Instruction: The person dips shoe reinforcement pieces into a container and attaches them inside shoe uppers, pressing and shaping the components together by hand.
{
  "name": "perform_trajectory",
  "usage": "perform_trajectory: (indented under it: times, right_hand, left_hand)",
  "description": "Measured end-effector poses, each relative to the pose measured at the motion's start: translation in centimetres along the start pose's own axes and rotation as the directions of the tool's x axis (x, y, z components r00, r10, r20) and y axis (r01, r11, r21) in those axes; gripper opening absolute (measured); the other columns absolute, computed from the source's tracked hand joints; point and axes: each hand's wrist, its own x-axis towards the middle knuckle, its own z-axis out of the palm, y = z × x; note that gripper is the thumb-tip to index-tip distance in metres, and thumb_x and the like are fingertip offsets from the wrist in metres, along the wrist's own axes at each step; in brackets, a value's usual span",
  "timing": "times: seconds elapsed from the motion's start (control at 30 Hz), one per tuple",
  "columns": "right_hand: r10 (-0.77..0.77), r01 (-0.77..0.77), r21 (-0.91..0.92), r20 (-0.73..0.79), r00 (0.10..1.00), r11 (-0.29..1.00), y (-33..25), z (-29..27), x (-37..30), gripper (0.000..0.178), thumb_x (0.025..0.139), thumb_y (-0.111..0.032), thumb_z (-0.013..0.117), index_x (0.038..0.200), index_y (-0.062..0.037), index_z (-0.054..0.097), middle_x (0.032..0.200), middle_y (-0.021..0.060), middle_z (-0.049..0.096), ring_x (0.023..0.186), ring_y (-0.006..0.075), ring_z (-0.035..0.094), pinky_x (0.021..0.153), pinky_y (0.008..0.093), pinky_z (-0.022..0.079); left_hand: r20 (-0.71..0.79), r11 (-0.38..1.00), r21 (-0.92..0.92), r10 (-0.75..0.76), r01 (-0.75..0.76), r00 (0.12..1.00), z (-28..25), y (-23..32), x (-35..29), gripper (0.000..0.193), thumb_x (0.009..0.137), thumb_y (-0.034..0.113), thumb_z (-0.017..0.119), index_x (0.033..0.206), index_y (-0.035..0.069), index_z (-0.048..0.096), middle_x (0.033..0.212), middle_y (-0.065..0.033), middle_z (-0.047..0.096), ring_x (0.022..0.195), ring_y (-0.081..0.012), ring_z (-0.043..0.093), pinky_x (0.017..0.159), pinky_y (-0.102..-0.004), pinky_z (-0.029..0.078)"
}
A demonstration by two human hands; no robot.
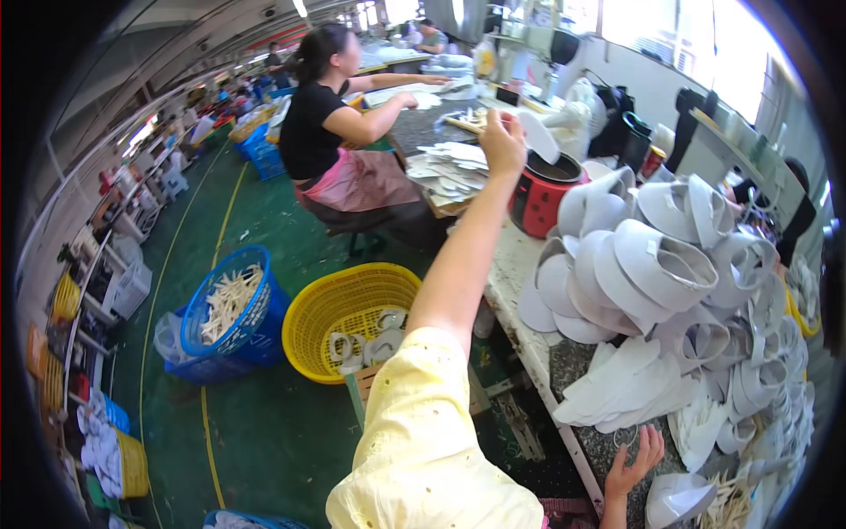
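My left hand (504, 143) reaches far forward, its fingers pinched on a flat white rounded piece (539, 137). The piece hangs tilted over the mouth of a red pot (533, 201) with a dark rim; what is inside the pot I cannot make out. Close to me at the lower right, my right hand (636, 460) rests by the worktable with its fingers apart. Just beyond it lies a fanned pile of flat white pieces (621, 383). A single curved white piece (679, 501) sits to its right.
Stacks of curved white visor-like pieces (648, 273) crowd the table's right side. Flat white pieces (449, 167) lie beyond the pot. On the floor at left stand a yellow basket (304, 309) and a blue basket (280, 304). A seated co-worker (322, 115) works further along.
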Motion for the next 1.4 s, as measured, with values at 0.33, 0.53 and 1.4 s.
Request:
perform_trajectory:
  times: [0.33, 0.53, 1.4]
  right_hand:
    - [0.179, -0.186, 0.139, 0.064, 0.982, 0.973, 0.0, -0.5, 1.1, 0.04, 0.067, -0.001, 0.055, 0.107, 0.0015, 0.051, 0.109, 0.0151, 0.05, 0.108, 0.0345, 0.04, 0.094, 0.043, 0.028]
    - [0.233, -0.25, 0.176, 0.11, 0.966, 0.952, 0.1, -0.5, 1.1, 0.038, 0.066, -0.003, 0.055, 0.103, 0.001, 0.053, 0.105, 0.0153, 0.052, 0.105, 0.0361, 0.04, 0.092, 0.0439, 0.029]
    - [0.263, -0.305, 0.252, 0.188, 0.946, 0.918, 0.6, -0.6, 1.9, 0.026, 0.073, -0.003, 0.06, 0.099, 0.0004, 0.058, 0.103, 0.0161, 0.054, 0.098, 0.0338, 0.047, 0.086, 0.0421, 0.036]
  left_hand:
    - [0.311, 0.973, 0.198, 0.05, -0.116, 0.949, 4.9, -5.3, -1.4, 0.01, 0.08, 0.014, 0.053, 0.081, 0.004, 0.052, 0.065, -0.008, 0.062, 0.059, -0.0161, 0.061, 0.056, -0.0286, 0.046]
    - [0.473, 0.96, 0.212, 0.063, -0.183, 0.879, 6.1, -7.4, -1.9, 0.011, 0.076, 0.015, 0.055, 0.079, 0.004, 0.055, 0.066, -0.0095, 0.062, 0.062, -0.0204, 0.06, 0.059, -0.0311, 0.046]
    - [0.6, 0.552, 0.786, -0.573, -0.278, 0.558, 14.4, -8.8, 0.1, 0.038, 0.058, 0.015, 0.067, 0.092, -0.001, 0.063, 0.1, -0.021, 0.058, 0.098, -0.028, 0.056, 0.084, -0.0317, 0.044]
